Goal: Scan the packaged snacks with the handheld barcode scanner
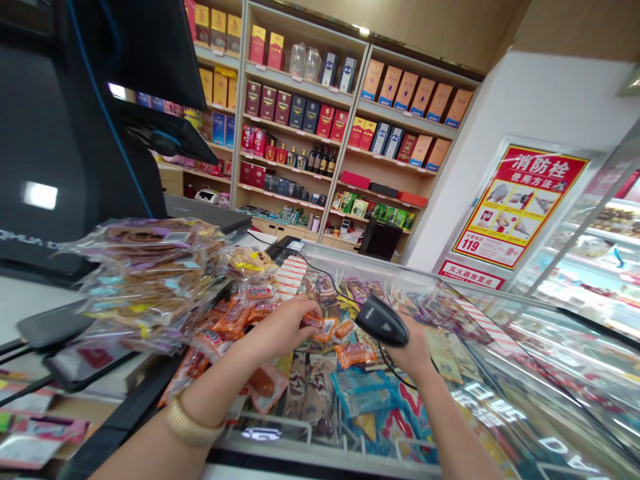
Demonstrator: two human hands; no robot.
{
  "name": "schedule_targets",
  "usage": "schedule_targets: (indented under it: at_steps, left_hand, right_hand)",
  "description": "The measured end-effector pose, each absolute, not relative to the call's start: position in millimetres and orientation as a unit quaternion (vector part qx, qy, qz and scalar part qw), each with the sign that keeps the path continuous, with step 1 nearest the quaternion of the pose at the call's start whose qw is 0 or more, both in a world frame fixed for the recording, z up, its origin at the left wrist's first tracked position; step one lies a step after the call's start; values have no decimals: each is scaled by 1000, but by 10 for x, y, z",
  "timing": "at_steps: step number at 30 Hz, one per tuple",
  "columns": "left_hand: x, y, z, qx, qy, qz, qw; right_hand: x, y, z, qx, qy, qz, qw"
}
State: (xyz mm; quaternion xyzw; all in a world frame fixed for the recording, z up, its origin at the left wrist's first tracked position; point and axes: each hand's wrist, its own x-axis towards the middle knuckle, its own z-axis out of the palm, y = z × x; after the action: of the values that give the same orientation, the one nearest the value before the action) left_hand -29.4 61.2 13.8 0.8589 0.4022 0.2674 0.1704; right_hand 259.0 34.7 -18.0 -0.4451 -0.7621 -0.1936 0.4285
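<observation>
My right hand (413, 348) is wrapped around a black barcode scanner (383, 321), whose cable runs back toward the counter. My left hand (291, 324) is closed on a small orange-and-clear packet (314, 323), apparently a wrapped sausage. Just right of those fingers is another wrapped sausage (344, 329), and below it, under the scanner's front end, an orange packet (356, 355). More orange packets (235, 319) are heaped beside my left forearm. All of these are on the glass top of a freezer (425, 277) filled with packaged ice creams.
A tall stack of plastic-wrapped brown snacks (150, 280) stands at left, near a dark checkout terminal (65, 133). A phone (93, 357) lies below the stack. Shelves of boxed bottles (300, 110) line the back wall. A red fire-hydrant poster (520, 207) hangs at right.
</observation>
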Motion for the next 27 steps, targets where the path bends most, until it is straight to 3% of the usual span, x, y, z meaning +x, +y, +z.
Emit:
schedule_targets:
  at_steps: [5,19,27]
  left_hand:
    - [-253,633,142,809,421,382,151]
    - [-205,596,157,796,437,389,151]
    - [-215,609,149,796,437,388,154]
  right_hand:
    - [2553,324,-177,-443,-771,-180,421]
    - [2445,286,-166,-464,-822,-102,314]
    - [2470,291,-162,-463,-809,-127,339]
